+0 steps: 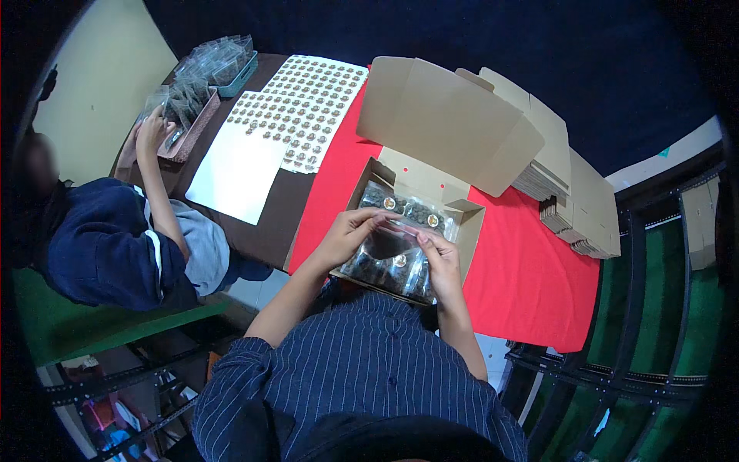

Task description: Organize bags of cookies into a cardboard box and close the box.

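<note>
In front of me an open cardboard box point(474, 231) holds clear plastic packets point(369, 263) of dark pieces, some with round stickers. Above the box my left hand point(352, 234) pinches one end of the top edge of a clear plastic pouch point(391, 243). The other end of that edge is between the thumb and fingers of my right hand point(441, 257). Dark contents show in the pouch's lower part, and it hides some of the packets below. Behind, the box's raised lid flap point(424, 173) bears two red dots.
Left of the box lie sticker sheets point(312, 104) and a blank white sheet point(242, 167). Flattened cardboard boxes point(577, 208) are stacked on the red cloth point(525, 283), beside a large unfolded box point(444, 121). A co-worker point(115, 242) reaches into a pink basket point(193, 130) of packets; a teal basket point(242, 78) stands behind.
</note>
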A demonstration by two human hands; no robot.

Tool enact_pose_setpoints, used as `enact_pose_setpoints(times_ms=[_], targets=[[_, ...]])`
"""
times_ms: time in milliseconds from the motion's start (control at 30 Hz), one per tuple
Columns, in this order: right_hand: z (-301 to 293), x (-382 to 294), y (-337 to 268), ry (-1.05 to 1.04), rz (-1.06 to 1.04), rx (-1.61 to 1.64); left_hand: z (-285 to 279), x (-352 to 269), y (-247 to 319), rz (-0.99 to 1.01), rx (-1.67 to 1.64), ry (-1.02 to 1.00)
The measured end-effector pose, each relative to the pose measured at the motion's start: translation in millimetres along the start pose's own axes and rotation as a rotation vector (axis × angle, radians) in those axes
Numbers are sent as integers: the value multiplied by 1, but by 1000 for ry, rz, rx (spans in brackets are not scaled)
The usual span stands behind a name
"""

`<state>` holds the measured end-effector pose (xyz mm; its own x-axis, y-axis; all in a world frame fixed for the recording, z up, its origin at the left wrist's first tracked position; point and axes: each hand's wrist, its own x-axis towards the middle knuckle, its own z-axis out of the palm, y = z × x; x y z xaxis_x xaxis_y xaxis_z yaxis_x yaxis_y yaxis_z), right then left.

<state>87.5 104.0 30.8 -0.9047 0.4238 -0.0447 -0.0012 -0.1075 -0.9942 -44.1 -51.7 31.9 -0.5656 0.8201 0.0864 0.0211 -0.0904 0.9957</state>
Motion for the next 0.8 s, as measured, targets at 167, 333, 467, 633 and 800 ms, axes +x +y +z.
enact_pose_setpoints(times_ms=[167, 333, 467, 633, 800], targets=[[3, -9, -15, 80, -127, -120, 4, -1, -1, 71, 1, 125], [5, -14, -13, 260, -110, -122, 4, -2, -7, -102, -118, 39], [-6, -6, -3, 526, -168, 128, -22, 7, -11, -222, -31, -173], [-46, 4, 0, 619, -167, 482, -1, 13, -21, -9, 307, -329], [-57, 4, 32, 580, -16, 718, 30, 21, -70, -183, 139, -220]])
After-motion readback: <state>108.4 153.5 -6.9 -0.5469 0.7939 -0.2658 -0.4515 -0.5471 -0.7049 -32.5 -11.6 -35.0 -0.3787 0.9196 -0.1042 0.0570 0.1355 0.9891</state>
